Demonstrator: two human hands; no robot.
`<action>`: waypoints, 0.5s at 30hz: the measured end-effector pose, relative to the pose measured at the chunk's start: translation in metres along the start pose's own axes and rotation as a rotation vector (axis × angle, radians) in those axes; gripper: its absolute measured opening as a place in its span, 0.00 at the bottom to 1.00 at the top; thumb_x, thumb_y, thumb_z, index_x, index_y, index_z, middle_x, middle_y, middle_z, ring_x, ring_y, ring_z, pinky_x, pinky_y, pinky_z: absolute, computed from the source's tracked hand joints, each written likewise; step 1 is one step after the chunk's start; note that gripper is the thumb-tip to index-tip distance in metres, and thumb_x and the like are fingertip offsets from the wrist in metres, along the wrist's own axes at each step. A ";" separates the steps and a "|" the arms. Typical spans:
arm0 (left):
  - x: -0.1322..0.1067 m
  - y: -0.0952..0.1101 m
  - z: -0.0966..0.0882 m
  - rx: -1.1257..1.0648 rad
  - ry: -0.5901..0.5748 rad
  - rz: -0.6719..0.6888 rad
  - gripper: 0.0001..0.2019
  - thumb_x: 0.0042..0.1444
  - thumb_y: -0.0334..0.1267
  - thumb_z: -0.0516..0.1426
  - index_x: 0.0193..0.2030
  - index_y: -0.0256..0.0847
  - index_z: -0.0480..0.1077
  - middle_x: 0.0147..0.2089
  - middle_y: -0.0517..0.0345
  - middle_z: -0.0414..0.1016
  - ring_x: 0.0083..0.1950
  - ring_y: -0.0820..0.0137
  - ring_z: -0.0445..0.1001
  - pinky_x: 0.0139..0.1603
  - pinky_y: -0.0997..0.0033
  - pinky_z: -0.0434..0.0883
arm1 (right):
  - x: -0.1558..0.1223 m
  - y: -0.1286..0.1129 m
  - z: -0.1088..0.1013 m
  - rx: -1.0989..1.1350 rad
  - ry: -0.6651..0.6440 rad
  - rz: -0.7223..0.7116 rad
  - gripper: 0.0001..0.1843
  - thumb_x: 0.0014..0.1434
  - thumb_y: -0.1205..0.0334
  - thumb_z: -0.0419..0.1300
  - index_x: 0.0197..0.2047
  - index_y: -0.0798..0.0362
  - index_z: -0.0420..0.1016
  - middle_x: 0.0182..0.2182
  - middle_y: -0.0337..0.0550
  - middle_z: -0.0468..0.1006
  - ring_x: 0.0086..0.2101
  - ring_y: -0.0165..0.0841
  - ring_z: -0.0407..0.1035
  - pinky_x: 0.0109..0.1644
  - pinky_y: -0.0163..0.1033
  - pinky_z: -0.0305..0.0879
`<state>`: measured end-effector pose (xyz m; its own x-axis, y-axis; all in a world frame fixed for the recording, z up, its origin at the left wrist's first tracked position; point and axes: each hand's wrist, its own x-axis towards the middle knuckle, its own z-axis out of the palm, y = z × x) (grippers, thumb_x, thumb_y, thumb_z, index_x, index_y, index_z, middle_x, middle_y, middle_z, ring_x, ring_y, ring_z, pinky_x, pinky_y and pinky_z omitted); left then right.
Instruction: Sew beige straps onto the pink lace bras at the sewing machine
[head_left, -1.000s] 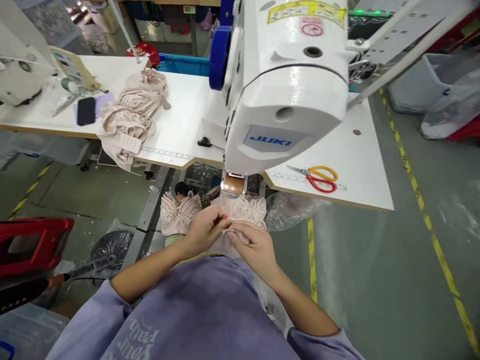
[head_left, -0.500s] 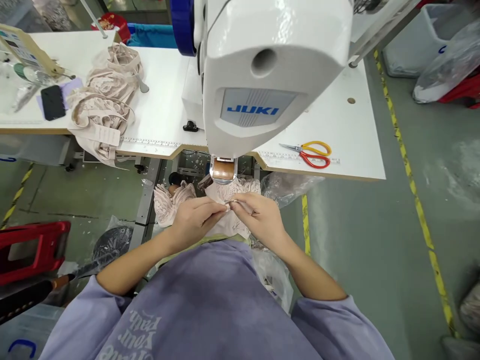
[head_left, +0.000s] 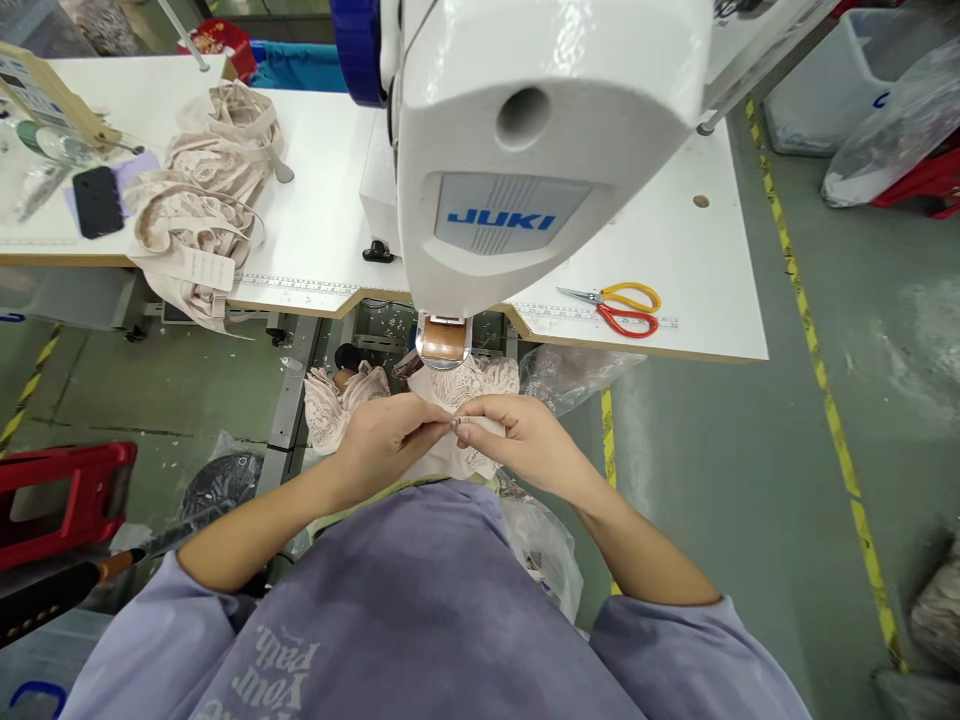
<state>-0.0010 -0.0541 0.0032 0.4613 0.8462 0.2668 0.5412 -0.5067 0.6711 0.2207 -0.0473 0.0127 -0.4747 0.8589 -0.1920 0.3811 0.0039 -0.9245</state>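
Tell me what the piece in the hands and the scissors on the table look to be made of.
Pale pink garment piece, pinched by left hand and right hand: apparently lace fabric, matte, with an openwork pattern and scalloped edge. Scissors: seemingly bare metal blades, shiny grey; handles look like glossy plastic, one yellow, one red.

Glossy white sewing machine (head_left: 525, 150); pale, openwork lace cloth (head_left: 465, 385).
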 end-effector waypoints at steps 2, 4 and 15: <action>0.002 0.000 -0.002 0.013 -0.082 -0.075 0.10 0.69 0.38 0.55 0.49 0.43 0.77 0.34 0.60 0.81 0.33 0.73 0.77 0.34 0.76 0.70 | 0.000 -0.001 0.000 -0.020 -0.009 -0.007 0.09 0.65 0.59 0.59 0.37 0.50 0.80 0.31 0.36 0.82 0.32 0.30 0.74 0.38 0.34 0.64; 0.005 -0.001 -0.004 0.028 -0.189 -0.105 0.13 0.70 0.39 0.52 0.54 0.43 0.76 0.36 0.59 0.82 0.34 0.72 0.78 0.33 0.75 0.69 | 0.001 -0.001 0.001 -0.027 -0.010 -0.006 0.10 0.65 0.58 0.59 0.36 0.50 0.80 0.31 0.36 0.82 0.32 0.31 0.74 0.37 0.34 0.64; 0.004 -0.003 0.012 0.292 -0.044 0.071 0.15 0.73 0.39 0.45 0.39 0.38 0.69 0.31 0.56 0.76 0.30 0.69 0.73 0.30 0.70 0.60 | 0.002 0.007 0.014 -0.242 0.235 -0.111 0.09 0.66 0.56 0.59 0.40 0.48 0.80 0.33 0.40 0.80 0.36 0.34 0.73 0.39 0.38 0.62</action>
<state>0.0074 -0.0512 -0.0062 0.5324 0.8018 0.2714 0.6824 -0.5962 0.4230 0.2115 -0.0530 0.0017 -0.3391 0.9407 0.0119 0.5277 0.2006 -0.8254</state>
